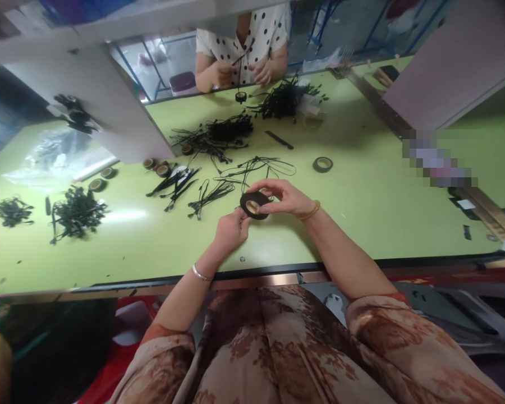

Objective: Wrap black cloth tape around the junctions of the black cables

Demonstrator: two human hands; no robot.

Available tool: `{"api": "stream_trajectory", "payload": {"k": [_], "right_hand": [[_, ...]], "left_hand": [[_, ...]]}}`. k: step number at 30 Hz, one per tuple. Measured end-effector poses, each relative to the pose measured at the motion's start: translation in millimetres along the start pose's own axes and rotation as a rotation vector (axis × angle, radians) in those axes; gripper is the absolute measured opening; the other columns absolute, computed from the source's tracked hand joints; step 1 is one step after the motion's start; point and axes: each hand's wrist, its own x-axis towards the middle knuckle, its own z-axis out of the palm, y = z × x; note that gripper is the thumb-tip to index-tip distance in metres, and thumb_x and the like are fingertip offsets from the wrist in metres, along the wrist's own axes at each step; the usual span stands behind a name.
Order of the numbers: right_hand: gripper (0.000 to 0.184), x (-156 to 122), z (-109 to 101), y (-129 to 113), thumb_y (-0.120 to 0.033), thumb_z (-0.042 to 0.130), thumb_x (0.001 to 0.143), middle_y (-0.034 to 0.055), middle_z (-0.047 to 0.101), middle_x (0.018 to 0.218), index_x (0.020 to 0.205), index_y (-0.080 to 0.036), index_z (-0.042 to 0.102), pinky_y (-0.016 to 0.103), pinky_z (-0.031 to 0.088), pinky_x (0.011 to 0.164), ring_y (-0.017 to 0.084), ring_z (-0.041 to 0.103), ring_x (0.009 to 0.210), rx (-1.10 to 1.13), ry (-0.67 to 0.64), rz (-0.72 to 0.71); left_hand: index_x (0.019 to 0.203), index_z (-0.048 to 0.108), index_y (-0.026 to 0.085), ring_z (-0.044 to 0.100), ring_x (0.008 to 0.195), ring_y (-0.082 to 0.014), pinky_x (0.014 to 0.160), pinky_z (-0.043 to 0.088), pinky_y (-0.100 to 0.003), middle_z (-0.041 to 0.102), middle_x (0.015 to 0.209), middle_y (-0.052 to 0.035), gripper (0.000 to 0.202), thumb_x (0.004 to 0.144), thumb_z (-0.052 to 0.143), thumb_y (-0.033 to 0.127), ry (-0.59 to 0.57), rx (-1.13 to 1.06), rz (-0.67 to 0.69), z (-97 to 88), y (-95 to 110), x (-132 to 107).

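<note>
Site appeared to be an assembly workshop: long green bench bore black cable bundles and tape rolls; a co-worker did handwork opposite.

From my console I log the tape roll as matt, its core papery. Tabletop: smooth, glossy, throwing back light at left. Bag, left: clear, crinkled plastic. Near right sleeve: soft-looking cloth. Left bracelet: polished metal. Far cables: plastic-looking, dull.
</note>
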Motion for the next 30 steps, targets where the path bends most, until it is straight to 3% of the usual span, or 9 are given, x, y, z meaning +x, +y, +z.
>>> {"api": "stream_trajectory", "payload": {"k": [5, 10, 14, 17, 20, 23, 26, 30], "right_hand": [[0.045, 1, 7, -2, -0.034, 0.081, 0.074, 0.0061, 0.07, 0.106, 0.114, -0.019, 0.066, 0.033, 0.055, 0.086, 0.017, 0.068, 0.09, -0.091, 0.07, -0.131], [0.046, 0, 8, -1, -0.035, 0.082, 0.072, 0.0055, 0.069, 0.105, 0.113, -0.019, 0.066, 0.032, 0.054, 0.085, 0.017, 0.067, 0.09, -0.102, 0.155, -0.134], [0.045, -1, 9, 1, -0.04, 0.081, 0.074, 0.0033, 0.068, 0.095, 0.111, -0.02, 0.065, 0.031, 0.053, 0.079, 0.015, 0.065, 0.081, -0.132, 0.195, -0.131], [0.042, -1, 12, 2, -0.044, 0.079, 0.075, 0.0009, 0.063, 0.083, 0.108, -0.021, 0.065, 0.032, 0.051, 0.078, 0.014, 0.06, 0.072, -0.219, 0.196, -0.12], [0.039, 0, 15, 1, -0.046, 0.08, 0.073, 0.0026, 0.063, 0.082, 0.1, -0.022, 0.067, 0.036, 0.048, 0.081, 0.018, 0.058, 0.078, -0.337, 0.178, -0.13], [0.032, 1, 15, 0, -0.044, 0.08, 0.072, 0.0038, 0.066, 0.081, 0.091, -0.022, 0.067, 0.039, 0.044, 0.083, 0.021, 0.056, 0.08, -0.48, 0.119, -0.156], [0.025, 2, 13, 0, -0.038, 0.079, 0.072, 0.0039, 0.068, 0.082, 0.086, -0.021, 0.067, 0.04, 0.042, 0.084, 0.021, 0.055, 0.08, -0.579, 0.081, -0.162], [0.024, 1, 10, 1, -0.031, 0.077, 0.071, 0.0042, 0.069, 0.087, 0.089, -0.02, 0.066, 0.038, 0.044, 0.082, 0.021, 0.059, 0.084, -0.554, 0.064, -0.131]], "left_hand": [[0.095, 0.055, 0.019, 0.065, 0.067, -0.0203, 0.063, 0.041, -0.029, 0.07, 0.077, -0.0064, 0.013, 0.094, 0.046, 0.028, 0.129, -0.115, -0.029, 0.0, -3, 1], [0.097, 0.054, 0.019, 0.065, 0.074, -0.0227, 0.067, 0.043, -0.032, 0.07, 0.087, -0.0105, 0.016, 0.096, 0.039, 0.025, 0.11, -0.111, -0.009, -3.2, -1, 1], [0.095, 0.052, 0.019, 0.058, 0.066, -0.0192, 0.064, 0.041, -0.031, 0.064, 0.078, -0.006, 0.01, 0.093, 0.042, 0.023, 0.123, -0.249, -0.061, -5.5, 2, 1], [0.087, 0.049, 0.02, 0.045, 0.053, -0.0119, 0.053, 0.036, -0.025, 0.05, 0.064, 0.0022, 0.009, 0.092, 0.047, 0.028, 0.143, -0.642, -0.201, -8.3, 0, 5], [0.081, 0.043, 0.021, 0.023, 0.039, -0.0057, 0.04, 0.019, -0.019, 0.03, 0.054, 0.0097, 0.017, 0.088, 0.052, 0.034, 0.007, -1.197, -0.387, -15.1, -5, 10], [0.078, 0.042, 0.021, 0.012, 0.037, -0.0037, 0.037, 0.009, -0.019, 0.022, 0.052, 0.0117, 0.024, 0.083, 0.059, 0.037, -0.084, -1.508, -0.459, -22.2, -11, 14], [0.076, 0.041, 0.021, 0.011, 0.037, -0.0024, 0.037, 0.008, -0.018, 0.022, 0.051, 0.0125, 0.033, 0.077, 0.068, 0.04, -0.074, -1.548, -0.443, -22.8, -15, 15], [0.076, 0.042, 0.021, 0.017, 0.039, -0.0025, 0.039, 0.011, -0.018, 0.026, 0.051, 0.0126, 0.04, 0.072, 0.074, 0.044, 0.055, -1.357, -0.342, -15.2, -14, 12]]}}
